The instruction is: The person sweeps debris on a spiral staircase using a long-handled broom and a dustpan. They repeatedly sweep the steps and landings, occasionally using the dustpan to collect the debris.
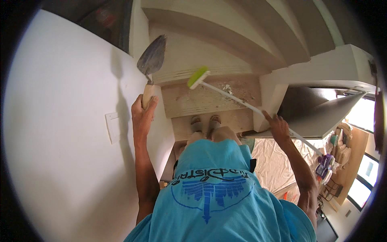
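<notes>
My left hand (144, 115) is wrapped round the wooden handle of a trowel (152, 56), raised near the white wall with its grey pointed blade upward. On the right, my right hand (278, 127) grips the long white pole of a broom (199, 77). The broom's green head with pale bristles is held over the stairs, ahead of my feet. A little heap of whitish debris (228, 89) and scattered crumbs lie on the step beside the pole. Whether the bristles touch the step, I cannot tell.
Curved stairs (201, 44) rise ahead, and my sandalled feet (206, 124) stand on a lower step. At the left, the wall carries a white switch plate (113, 128). Down to the right lie a pale sheet (274, 161), a wooden counter (354, 161) and assorted bags.
</notes>
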Demonstrator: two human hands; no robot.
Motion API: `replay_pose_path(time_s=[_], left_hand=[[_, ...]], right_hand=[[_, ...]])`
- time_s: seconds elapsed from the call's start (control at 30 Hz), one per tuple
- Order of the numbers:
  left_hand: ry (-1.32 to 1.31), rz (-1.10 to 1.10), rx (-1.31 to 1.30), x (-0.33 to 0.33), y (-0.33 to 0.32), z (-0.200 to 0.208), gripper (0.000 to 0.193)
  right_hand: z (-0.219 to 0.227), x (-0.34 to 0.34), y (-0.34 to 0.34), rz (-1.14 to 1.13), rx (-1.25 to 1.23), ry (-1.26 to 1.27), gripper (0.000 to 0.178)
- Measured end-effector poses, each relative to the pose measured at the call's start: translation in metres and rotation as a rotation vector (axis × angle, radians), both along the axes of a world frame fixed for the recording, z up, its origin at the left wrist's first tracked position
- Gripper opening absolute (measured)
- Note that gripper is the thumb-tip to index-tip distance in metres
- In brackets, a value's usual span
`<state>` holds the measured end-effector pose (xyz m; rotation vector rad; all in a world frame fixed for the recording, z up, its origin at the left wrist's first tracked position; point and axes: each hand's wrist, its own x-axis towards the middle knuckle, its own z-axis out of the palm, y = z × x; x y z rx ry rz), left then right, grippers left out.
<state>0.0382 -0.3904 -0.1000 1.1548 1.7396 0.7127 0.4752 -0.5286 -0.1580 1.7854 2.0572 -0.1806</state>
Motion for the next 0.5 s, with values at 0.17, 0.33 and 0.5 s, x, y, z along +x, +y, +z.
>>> replay_pose_path(time_s=[0.17,0.33,0.5], left_hand=[[-0.006,-0.039,-0.062,-0.007,-0.004,-0.022,0.033],[-0.064,-0.058,-0.077,-0.007,-0.009,-0.027,0.033],[-0.316,-0.031,-0.037,0.002,-0.006,-0.042,0.03]], right_hand=[[0.033,0.043,-0.063,-0.317,-0.05,-0.031,0.057],[0.054,0.031,-0.082,-0.627,-0.074,0.244,0.054],[0.018,-0.022,-0.029,-0.43,0.037,0.331,0.058]])
